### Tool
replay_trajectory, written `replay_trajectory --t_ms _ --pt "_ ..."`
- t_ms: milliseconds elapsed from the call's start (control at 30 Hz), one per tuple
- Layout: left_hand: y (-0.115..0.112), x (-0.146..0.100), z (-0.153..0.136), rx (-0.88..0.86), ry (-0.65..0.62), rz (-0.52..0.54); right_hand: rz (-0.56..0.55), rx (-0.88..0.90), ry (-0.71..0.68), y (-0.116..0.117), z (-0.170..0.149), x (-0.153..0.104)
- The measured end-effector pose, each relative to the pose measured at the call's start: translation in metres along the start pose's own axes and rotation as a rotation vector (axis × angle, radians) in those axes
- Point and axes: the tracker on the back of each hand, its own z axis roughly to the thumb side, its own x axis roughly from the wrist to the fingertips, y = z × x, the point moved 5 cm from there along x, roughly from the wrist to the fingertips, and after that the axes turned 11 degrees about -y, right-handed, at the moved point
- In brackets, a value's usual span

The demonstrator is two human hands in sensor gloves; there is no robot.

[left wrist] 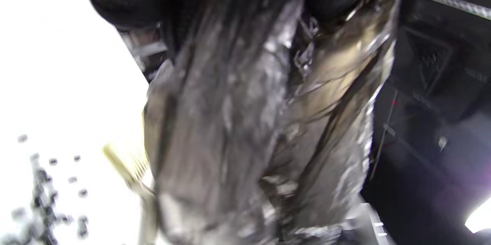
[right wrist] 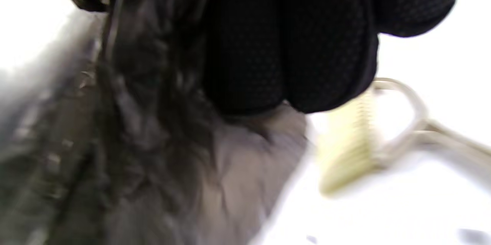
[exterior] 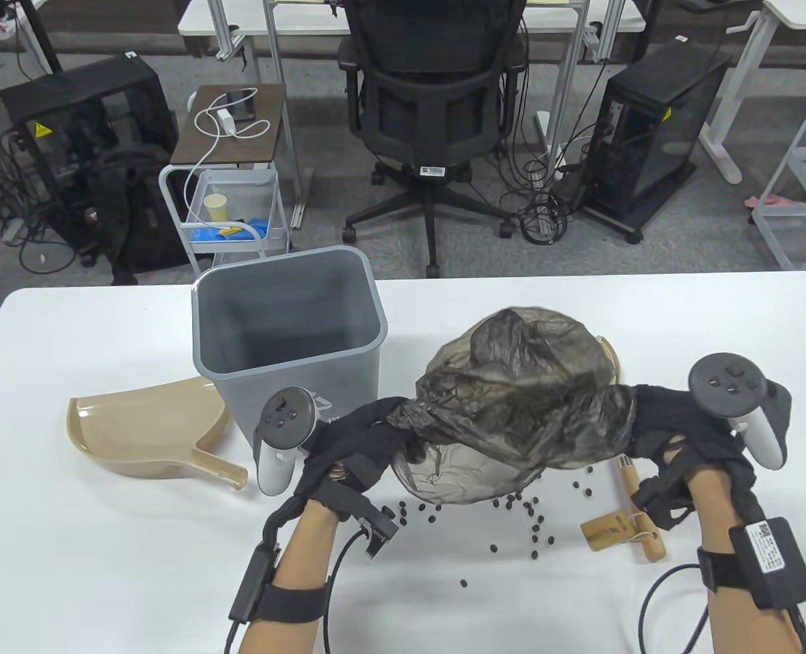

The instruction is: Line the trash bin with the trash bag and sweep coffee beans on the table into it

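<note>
My left hand point(exterior: 355, 443) and my right hand point(exterior: 675, 436) each have their fingers curled tight round one side of the dark, see-through trash bag point(exterior: 518, 402), which I hold stretched and billowing between them above the white table point(exterior: 103, 545). The grey trash bin point(exterior: 287, 340) stands unlined just left of the bag, with the tan dustpan point(exterior: 150, 429) lying against its left side. I see the coffee beans point(exterior: 512, 507) scattered on the table under and near the bag, and the small wooden brush point(exterior: 631, 518) lying beneath my right hand, blurred in both wrist views.
</note>
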Motion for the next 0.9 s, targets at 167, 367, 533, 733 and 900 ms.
replay_trajectory --t_ms 167,367,533,733,900 --pt "0.02 0.007 0.033 0.025 -0.072 0.146 -0.071 0.077 -0.101 -0.014 0.037 0.005" --pt "0.031 0.008 0.054 0.086 -0.081 0.186 0.247 0.09 -0.192 -0.003 0.071 -0.002" --pt "0.038 0.009 0.063 0.165 -0.043 0.254 0.154 0.367 -0.504 -0.02 0.13 -0.026" --pt "0.014 0.022 0.089 0.221 -0.108 0.223 0.314 -0.113 -0.505 0.066 0.184 -0.04" --pt "-0.011 0.02 0.12 0.291 -0.22 0.167 0.163 -0.296 -0.279 0.105 0.14 -0.014"
